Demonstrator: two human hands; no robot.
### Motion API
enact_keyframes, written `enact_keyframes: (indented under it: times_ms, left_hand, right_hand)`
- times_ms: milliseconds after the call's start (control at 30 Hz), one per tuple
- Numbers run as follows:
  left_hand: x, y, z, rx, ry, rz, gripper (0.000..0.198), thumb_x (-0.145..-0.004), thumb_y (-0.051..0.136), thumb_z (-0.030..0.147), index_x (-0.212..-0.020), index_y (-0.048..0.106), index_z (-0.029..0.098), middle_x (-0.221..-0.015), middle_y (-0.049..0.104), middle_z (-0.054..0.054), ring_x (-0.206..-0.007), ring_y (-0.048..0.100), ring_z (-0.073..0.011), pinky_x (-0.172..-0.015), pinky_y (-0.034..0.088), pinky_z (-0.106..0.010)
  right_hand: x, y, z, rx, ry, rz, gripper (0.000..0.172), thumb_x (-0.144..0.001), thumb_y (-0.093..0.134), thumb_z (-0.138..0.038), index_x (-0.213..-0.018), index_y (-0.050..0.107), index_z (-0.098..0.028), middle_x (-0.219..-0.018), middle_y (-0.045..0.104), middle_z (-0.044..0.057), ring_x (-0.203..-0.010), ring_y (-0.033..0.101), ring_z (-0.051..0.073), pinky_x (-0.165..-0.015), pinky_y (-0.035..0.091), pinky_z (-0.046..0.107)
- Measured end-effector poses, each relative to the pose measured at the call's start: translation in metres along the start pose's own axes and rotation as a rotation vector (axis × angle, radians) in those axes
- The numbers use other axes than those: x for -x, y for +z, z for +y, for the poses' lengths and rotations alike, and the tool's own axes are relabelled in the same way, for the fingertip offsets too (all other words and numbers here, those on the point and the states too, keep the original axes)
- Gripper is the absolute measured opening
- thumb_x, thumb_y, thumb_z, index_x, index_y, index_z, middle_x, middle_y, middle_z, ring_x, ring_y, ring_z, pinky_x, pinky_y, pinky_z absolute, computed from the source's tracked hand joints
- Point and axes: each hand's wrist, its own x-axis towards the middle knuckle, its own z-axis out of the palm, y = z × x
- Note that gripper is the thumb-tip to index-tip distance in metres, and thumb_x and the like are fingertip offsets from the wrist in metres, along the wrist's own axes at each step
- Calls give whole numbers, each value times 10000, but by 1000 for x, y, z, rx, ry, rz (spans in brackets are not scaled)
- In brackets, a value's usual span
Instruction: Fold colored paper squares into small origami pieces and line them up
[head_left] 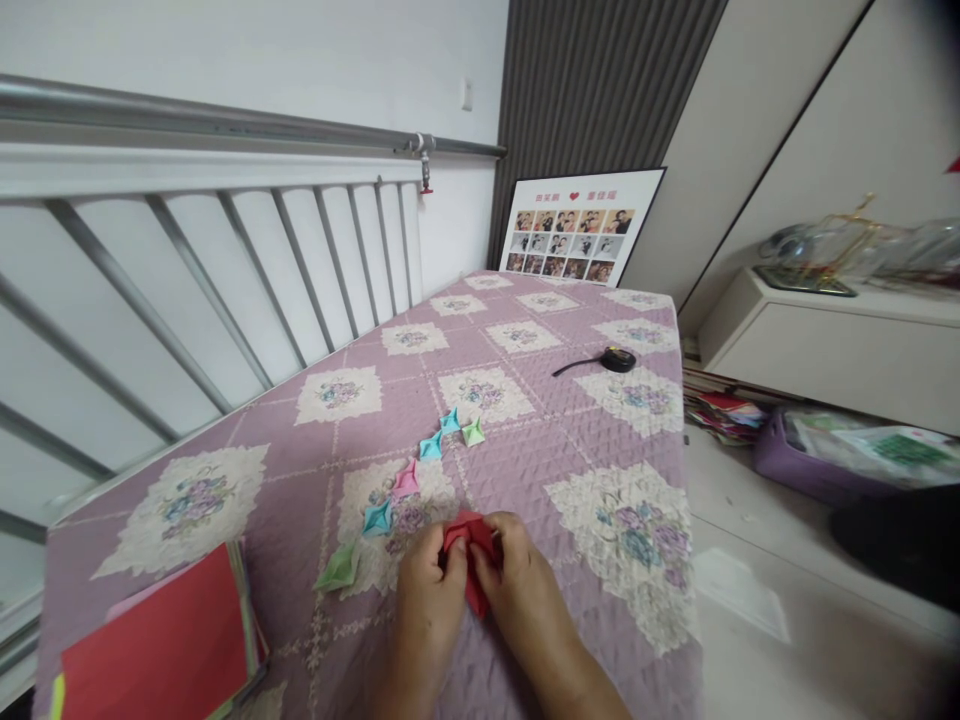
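Left fingers (429,545): closed, pinching red paper (478,575)
Right fingers (515,535): clamped opposite, likely to steady those folds!
Red paper: thin, creased, gripped toward the near edge of the table (540,440)
Folded pieces (377,517): pointed, pastel, strung diagonally, apparently clear of the work
Paper stack (161,640): flat sheets, near left corner, probably for reach

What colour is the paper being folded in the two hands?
Red; the paper shows best in the head view, between both hands.
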Motion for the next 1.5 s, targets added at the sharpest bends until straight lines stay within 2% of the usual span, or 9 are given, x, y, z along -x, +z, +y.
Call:
enact_keyframes:
  times_ms: [167,333,433,500,733,900,1167,1367,1500]
  left_hand:
    - [2,-2,5,-52,61,52,110,-805,534,218,-795,643,216,-762,643,-27,-742,579,-200,-704,408,-284]
    - [5,-4,10,-72,189,24,261,-796,473,151,-946,671,230,-920,666,-70,-896,600,-233,-811,439,-331]
    - [7,-6,10,-58,213,12,298,-796,462,140,-973,680,240,-944,660,-69,-910,600,-231,-823,448,-330]
    - [7,-6,10,-78,220,17,314,-794,467,126,-990,680,248,-955,658,-64,-907,598,-227,-836,445,-332]
    - [6,-4,3,-123,198,97,313,-755,543,119,-1019,656,243,-980,644,-64,-917,588,-231,-831,454,-341]
    - [6,-3,-2,-123,110,176,417,-724,578,122,-1128,589,224,-1016,632,-61,-878,590,-212,-812,466,-341]
    - [5,-7,0,-198,310,235,242,-725,559,108,-904,679,220,-963,591,-74,-947,559,-235,-857,451,-365]
    - [4,-6,0,-180,286,175,225,-770,557,135,-934,678,231,-872,618,-39,-825,578,-198,-747,483,-326]
    - [4,-8,-1,-171,289,202,230,-765,555,137,-932,684,227,-847,625,-35,-810,583,-194,-735,489,-313]
  right_hand:
    - [-1,5,2,-106,146,45,396,-801,490,-217,-1195,445,-202,-1010,596,61,-738,614,160,-676,501,297]
    - [-6,0,-3,-214,271,11,350,-740,526,-207,-1089,516,-198,-896,637,29,-709,613,164,-677,493,294]
    - [-7,-3,-6,-237,235,-31,251,-720,528,-182,-966,561,-212,-822,654,8,-729,614,170,-696,484,285]
    - [-6,-3,-6,-198,194,-41,216,-733,508,-171,-932,574,-219,-852,663,19,-774,620,177,-718,482,286]
    - [-1,-1,-3,45,41,-62,286,-794,433,-145,-1032,577,-212,-941,649,59,-826,645,195,-717,492,302]
    - [0,-2,-7,107,-6,-71,234,-823,453,-153,-1014,576,-211,-921,645,58,-803,644,193,-697,493,291]
    - [2,-3,-10,176,-49,-98,301,-808,438,-77,-1059,554,-196,-921,630,59,-796,635,188,-700,491,287]
    - [4,0,-12,167,-59,-128,346,-776,436,-33,-1060,558,-189,-936,621,58,-838,628,196,-732,494,304]
    - [4,1,-13,142,-79,-129,360,-758,438,-22,-1050,560,-193,-935,619,53,-842,621,191,-748,494,307]
